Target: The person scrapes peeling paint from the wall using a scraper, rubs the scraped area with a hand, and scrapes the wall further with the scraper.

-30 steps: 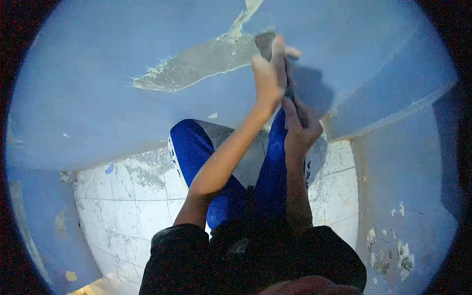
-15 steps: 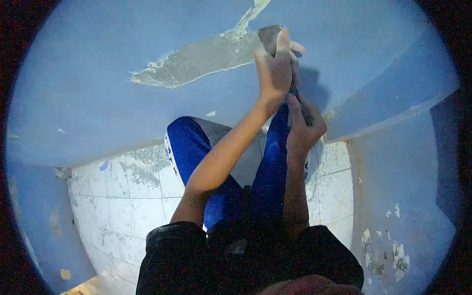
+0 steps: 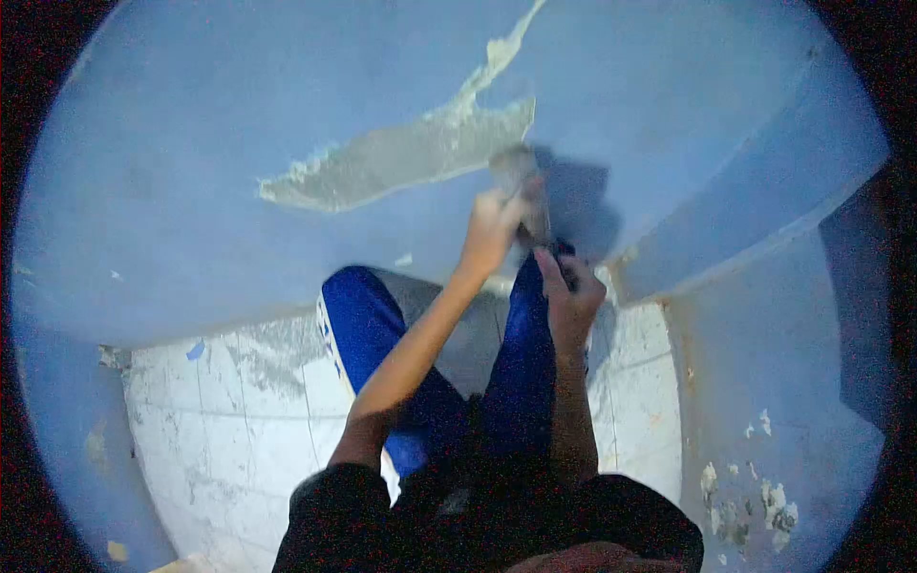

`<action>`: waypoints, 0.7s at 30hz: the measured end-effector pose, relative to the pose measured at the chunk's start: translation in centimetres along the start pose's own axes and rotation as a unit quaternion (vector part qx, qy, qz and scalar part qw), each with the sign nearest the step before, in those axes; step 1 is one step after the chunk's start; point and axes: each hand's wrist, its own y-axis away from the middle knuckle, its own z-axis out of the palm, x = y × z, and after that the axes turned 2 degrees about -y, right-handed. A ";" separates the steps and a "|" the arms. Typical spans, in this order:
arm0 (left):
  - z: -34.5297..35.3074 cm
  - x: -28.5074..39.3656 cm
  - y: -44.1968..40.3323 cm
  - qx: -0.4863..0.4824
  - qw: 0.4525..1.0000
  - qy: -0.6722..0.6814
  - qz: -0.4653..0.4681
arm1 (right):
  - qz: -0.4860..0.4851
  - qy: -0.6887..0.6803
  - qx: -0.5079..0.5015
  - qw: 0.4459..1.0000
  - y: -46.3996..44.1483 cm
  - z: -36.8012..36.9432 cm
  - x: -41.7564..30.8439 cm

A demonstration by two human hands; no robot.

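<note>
A scraper (image 3: 517,164), blurred by motion, has its wide blade against the blue wall (image 3: 401,86) at the lower right edge of a bare grey patch (image 3: 411,158). My left hand (image 3: 492,227) is closed round the scraper just below the blade. Lower down, my right hand (image 3: 573,294) grips the handle end with thumb and fingers bent. Part of the handle is hidden by the fingers. Ragged pale edges of peeled paint run along the patch, and a thin strip (image 3: 497,59) of exposed wall rises from it.
My bent legs in blue trousers (image 3: 358,306) are close to the wall. White floor tiles (image 3: 248,411) carry dust and paint flakes, including a blue chip (image 3: 196,350). The right-hand wall (image 3: 783,382) has peeled spots (image 3: 764,506) low down.
Both hands and the scraper have moved down and slightly left along the wall. The right end of the grey patch, covered by the blade before, now shows. The view has also shifted.
</note>
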 end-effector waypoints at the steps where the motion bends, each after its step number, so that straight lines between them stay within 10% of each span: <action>1: -1.0 -0.2 -0.1 -0.006 0.996 0.057 -0.063 | 0.010 0.025 -0.017 0.999 -0.4 -0.6 -0.2; 3: -2.6 -0.7 1.6 -0.015 0.961 0.175 -0.216 | 0.015 0.025 -0.052 0.998 -1.0 -2.7 -1.0; 9: -6.4 -3.2 5.2 0.279 0.958 0.009 -0.070 | -0.021 -0.066 -0.079 0.994 -1.3 -3.1 -6.3; 16: -7.7 -2.5 5.5 0.416 0.907 0.067 0.021 | -0.059 -0.172 0.059 0.982 -3.2 0.1 -5.7; 21: -8.7 -3.6 6.0 0.409 0.889 -0.202 0.044 | -0.064 -0.264 0.074 0.960 -3.9 1.5 -7.5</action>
